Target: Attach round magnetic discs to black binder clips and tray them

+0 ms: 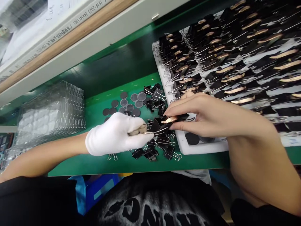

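Observation:
My left hand (118,133), in a white glove with bare fingertips, pinches the wire handles of a black binder clip (157,125). My bare right hand (197,111) grips a small black piece with a curved gold-coloured strip (170,119) between thumb and fingers. The clip and this piece meet between the two hands; whether the clip's jaws bite on it I cannot tell. Below and behind lies a loose pile of black binder clips (150,153), partly covered by my hands. Several dark round discs (129,107) lie scattered on the green surface beyond my left hand.
On the right, a white foam tray (184,146) holds rows of clipped black pieces with gold strips (234,90). Stacked clear plastic trays (51,106) stand at the left. A shelf edge (98,40) runs overhead. A blue bin (98,191) sits below the green table (94,164).

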Demonstrator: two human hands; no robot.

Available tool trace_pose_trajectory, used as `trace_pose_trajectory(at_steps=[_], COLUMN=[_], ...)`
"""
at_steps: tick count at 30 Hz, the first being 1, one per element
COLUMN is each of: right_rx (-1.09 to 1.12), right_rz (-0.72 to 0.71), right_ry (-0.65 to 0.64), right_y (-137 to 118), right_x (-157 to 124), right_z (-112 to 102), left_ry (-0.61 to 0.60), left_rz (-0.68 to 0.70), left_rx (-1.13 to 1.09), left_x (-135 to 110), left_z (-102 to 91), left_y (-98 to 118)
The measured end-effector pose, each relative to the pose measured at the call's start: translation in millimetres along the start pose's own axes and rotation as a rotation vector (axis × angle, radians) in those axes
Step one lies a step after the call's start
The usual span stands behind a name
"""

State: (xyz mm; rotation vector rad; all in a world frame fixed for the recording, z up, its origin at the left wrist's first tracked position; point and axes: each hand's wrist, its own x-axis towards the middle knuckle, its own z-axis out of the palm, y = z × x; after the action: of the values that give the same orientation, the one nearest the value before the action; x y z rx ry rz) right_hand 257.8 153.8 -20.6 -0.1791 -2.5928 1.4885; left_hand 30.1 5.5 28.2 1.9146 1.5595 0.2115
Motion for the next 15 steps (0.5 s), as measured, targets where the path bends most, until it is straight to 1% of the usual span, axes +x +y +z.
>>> trace_pose_trajectory(at_steps=[2, 5, 8, 10, 12, 13, 15], right_rx=[0.004, -0.023, 0.022, 0.102, 0.181, 0.22, 0.301], right_rz=[-0.005, 0.016, 0.108, 0.192, 0.266, 0.284, 0.287], right_ry=[0.01, 0.097, 0.177, 0.169, 0.108, 0.081, 0.083], right_y=[-1, -7, -13, -14, -11, -10, -7], right_x=[0, -2, -1, 0, 1, 1, 0], right_z=[1, 1, 1, 2, 2, 2, 1], left_ry=[-0.009, 0.007, 0.031, 0.045, 0.05, 0.062, 0.118], left_rz=[-0.033, -0.112, -0.167, -0.198, -0.235, -0.24, -0.22], left_rx=[-0.009, -0.015, -0.124, -0.281, -0.436, -0.501, -0.603], left_x=[0, 2, 7, 13, 19, 22, 27], left_z=[-1.0, -4.1, -4.1, -0.8, 4.0, 6.4, 10.7], left_y=[0, -3, -8, -10, -12, -12, -13])
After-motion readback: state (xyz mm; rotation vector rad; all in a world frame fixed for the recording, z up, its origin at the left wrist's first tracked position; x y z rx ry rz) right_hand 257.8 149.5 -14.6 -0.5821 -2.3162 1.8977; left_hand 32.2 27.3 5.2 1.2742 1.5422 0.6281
